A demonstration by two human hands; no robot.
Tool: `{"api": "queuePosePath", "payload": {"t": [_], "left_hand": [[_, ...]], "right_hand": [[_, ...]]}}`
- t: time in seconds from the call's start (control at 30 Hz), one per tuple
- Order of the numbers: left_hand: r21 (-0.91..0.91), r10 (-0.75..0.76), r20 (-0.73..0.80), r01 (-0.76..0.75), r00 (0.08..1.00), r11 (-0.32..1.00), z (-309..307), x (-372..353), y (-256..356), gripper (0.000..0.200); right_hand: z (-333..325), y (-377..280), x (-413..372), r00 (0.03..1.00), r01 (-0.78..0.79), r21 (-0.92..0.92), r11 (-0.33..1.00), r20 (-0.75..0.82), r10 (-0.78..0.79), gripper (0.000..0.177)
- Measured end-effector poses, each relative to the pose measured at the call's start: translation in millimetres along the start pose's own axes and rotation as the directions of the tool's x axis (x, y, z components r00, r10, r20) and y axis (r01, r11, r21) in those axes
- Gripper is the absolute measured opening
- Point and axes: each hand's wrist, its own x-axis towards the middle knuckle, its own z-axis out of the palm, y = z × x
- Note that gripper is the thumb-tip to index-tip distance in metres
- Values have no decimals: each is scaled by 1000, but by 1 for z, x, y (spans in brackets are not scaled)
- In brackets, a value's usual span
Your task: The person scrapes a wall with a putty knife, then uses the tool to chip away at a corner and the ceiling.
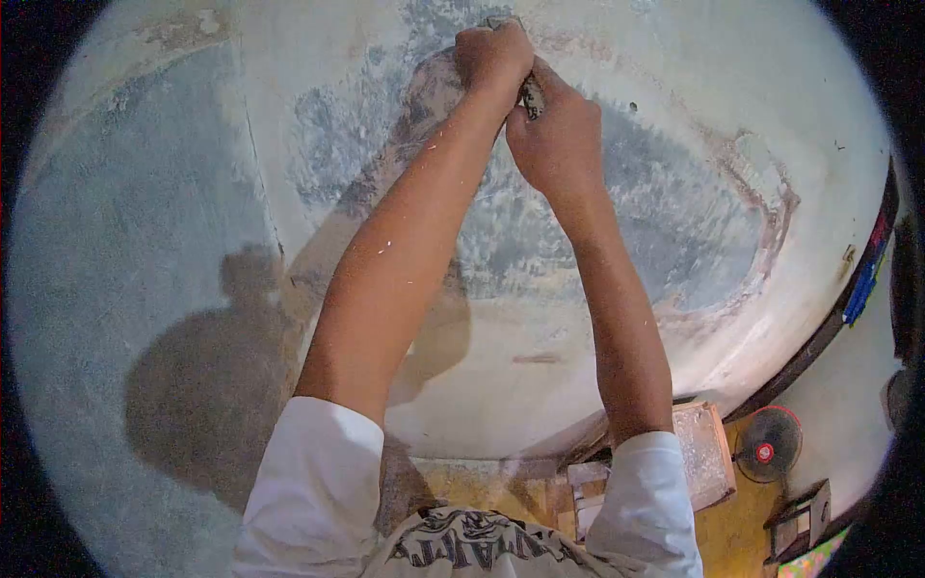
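Both arms stretch up toward a wall (520, 241) of pale paint with grey, scraped-looking patches. My left hand (495, 60) is closed at the top of the view, its fingers wrapped round the upper part of a narrow, dark, speckled tool (531, 98). Just below and to the right, my right hand (561, 135) is closed on the lower part of the same tool. Only short pieces of it show between and above the hands, so its exact kind is hidden. Small pale flakes dot my left forearm.
Peeling, brownish edges (776, 207) border the grey patch on the right. Below stand a reddish wooden board or box (701, 453), a dark round fan (768, 445) and a small stool-like frame (802, 520). A blue item (858, 301) hangs at the right.
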Motion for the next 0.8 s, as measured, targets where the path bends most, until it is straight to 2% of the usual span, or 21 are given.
{"api": "queuePosePath", "payload": {"t": [0.1, 0.2, 0.3, 0.37, 0.43, 0.5, 0.57, 0.6, 0.7, 0.77, 0.8], "left_hand": [[-3, -57, -22, 57, 998, 998, 1, -14, 5, 38], [293, 115, -111, -78, 987, 953, -4, -22, 19, 41], [84, 64, -76, -58, 995, 995, 4, -6, 17, 46], [269, 155, 6, -151, 988, 951, 10, 16, -2, 47], [333, 146, -4, -136, 989, 933, 0, 9, 3, 47], [255, 51, -92, -26, 994, 967, -2, -14, 24, 46], [128, -96, -67, 104, 993, 986, -5, -22, 65, 44], [68, -169, -48, 172, 984, 983, -6, -22, 73, 47], [184, -65, 118, 43, 991, 982, -20, -22, 50, 47], [93, -18, 103, 8, 995, 996, -15, -9, 1, 45], [41, 12, 96, -16, 995, 999, -15, -12, 1, 45]], "right_hand": [[-1, 6, -13, 1000, 6, 30, 1000, 7, -7, 48], [-4, -1, -6, 1000, 1, 51, 999, -3, 0, 48], [-6, -2, -1, 1000, -8, 60, 998, -4, 8, 46], [-11, -6, 8, 999, 35, 77, 996, -29, -33, 43], [-8, -7, 5, 1000, 0, 68, 998, 15, -1, 40], [-4, -3, 9, 1000, 15, 63, 998, 1, -15, 39], [0, 6, 25, 995, 81, 63, 995, -68, -76, 38], [-2, 5, 25, 996, 74, 46, 996, -50, -71, 40], [-3, -4, 12, 999, 40, -9, 999, 38, -39, 44], [-2, -8, -6, 996, 1, -83, 997, 92, 7, 48], [-4, -9, -7, 995, -12, -45, 999, 97, 16, 48]]}}
